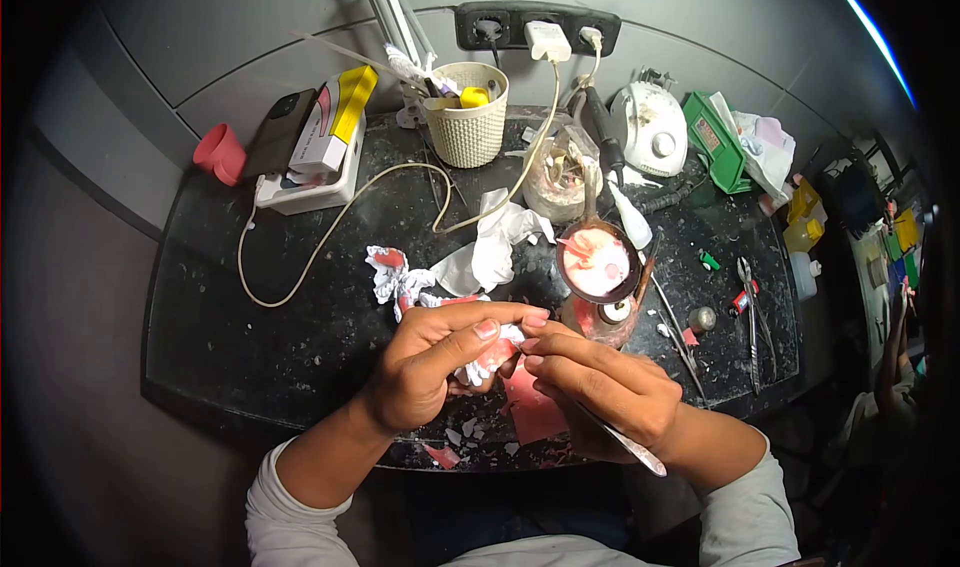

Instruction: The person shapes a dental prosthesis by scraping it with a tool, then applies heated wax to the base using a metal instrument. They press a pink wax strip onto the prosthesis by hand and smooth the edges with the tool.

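My left hand (425, 367) is closed around a white plaster dental model (478, 372) with pink wax on it, partly hidden by the fingers. My right hand (615, 387) pinches a slim metal wax carver (638, 451); its handle sticks out below the palm, and its tip is hidden at the model. Below the hands lies a flat pink wax sheet (532, 412). Just beyond the fingers, a small long-handled pan (590, 289) with white and pink contents sits above a burner (615, 313). Another white and pink plaster piece (390, 279) rests beyond my left hand.
Crumpled white paper (490, 252) lies mid-table. Behind stand a woven basket (468, 132), a cluttered jar (555, 182) and a white control unit (650, 127). A cable (350, 207) loops across the left side. Metal tools (750, 312) lie at right; wax scraps (440, 455) near the front edge.
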The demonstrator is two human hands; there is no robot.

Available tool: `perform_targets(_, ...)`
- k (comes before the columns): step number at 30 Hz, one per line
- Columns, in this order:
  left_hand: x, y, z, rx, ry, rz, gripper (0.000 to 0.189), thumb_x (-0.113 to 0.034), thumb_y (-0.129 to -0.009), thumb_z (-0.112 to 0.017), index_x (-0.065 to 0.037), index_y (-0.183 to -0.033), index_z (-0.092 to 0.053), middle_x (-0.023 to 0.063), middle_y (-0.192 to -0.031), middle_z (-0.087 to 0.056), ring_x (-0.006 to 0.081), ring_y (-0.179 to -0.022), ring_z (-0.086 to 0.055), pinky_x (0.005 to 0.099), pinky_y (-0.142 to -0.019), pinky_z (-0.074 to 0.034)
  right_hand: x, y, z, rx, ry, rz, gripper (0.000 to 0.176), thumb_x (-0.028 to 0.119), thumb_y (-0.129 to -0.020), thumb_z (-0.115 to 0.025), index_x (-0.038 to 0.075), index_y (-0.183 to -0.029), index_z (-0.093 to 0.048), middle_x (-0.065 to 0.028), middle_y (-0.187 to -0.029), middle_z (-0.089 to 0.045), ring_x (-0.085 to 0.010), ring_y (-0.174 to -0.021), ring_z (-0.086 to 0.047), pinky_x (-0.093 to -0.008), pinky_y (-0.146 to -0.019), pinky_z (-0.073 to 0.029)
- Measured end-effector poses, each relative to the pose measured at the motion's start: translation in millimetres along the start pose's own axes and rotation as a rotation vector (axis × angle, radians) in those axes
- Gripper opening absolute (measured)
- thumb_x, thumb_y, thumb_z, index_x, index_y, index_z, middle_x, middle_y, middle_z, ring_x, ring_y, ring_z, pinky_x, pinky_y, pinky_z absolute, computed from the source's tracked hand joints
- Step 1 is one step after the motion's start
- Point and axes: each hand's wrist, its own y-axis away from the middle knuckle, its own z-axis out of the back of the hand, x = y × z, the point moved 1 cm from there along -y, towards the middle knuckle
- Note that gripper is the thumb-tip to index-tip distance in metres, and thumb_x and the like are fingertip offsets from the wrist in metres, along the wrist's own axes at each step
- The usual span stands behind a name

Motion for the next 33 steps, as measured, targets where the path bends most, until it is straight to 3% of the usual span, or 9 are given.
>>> perform_targets(10, 5, 0, 4, 0.04, 0.16, 0.043, 0.048, -0.018, -0.099, -0.046, 0.018, -0.131, -0.049, 0.0181, -0.097, -0.065, 0.0083, -0.064, -0.051, 0.0193, -0.052, -0.036, 1, 1, -1, -0.008, -0.008, -0.017, 0.027, -0.008, -0.078, -0.071, -0.011, -0.104, -0.065, -0.0256, -0.106, -0.066, -0.0348, -0.095, -0.071, -0.0361, -0.075, -0.059)
perform_targets(19, 10, -1, 2, 0.068, 0.321, 0.054, 0.052, -0.018, -0.1, -0.048, 0.018, -0.136, -0.042, 0.022, -0.114, -0.063, 0.0097, -0.067, -0.054, 0.0179, -0.053, -0.039, 0, 3, 0, -0.033, 0.004, 0.022, 0.026, -0.007, -0.079, -0.071, -0.013, -0.103, -0.064, -0.0273, -0.104, -0.066, -0.0373, -0.095, -0.071, -0.0384, -0.077, -0.059)
perform_targets(27, 13, -1, 3, 0.079, 0.498, 0.149, 0.055, -0.023, -0.1, -0.05, 0.015, -0.138, -0.041, 0.0118, -0.083, -0.061, 0.0075, -0.056, -0.048, 0.0166, -0.049, -0.037, 2, 2, -1, -0.061, 0.026, 0.036, 0.024, -0.007, -0.08, -0.068, -0.014, -0.102, -0.064, -0.0279, -0.102, -0.066, -0.0346, -0.091, -0.072, -0.0355, -0.07, -0.06)
perform_targets(33, 14, -1, 2, 0.084, 0.519, 0.172, 0.055, -0.023, -0.1, -0.053, 0.013, -0.139, -0.04, 0.0142, -0.088, -0.06, 0.0083, -0.059, -0.049, 0.0171, -0.048, -0.037, 0, 5, 0, -0.045, 0.043, 0.059, 0.026, -0.002, -0.082, -0.068, -0.014, -0.103, -0.063, -0.0284, -0.105, -0.066, -0.0356, -0.094, -0.071, -0.0349, -0.073, -0.06)
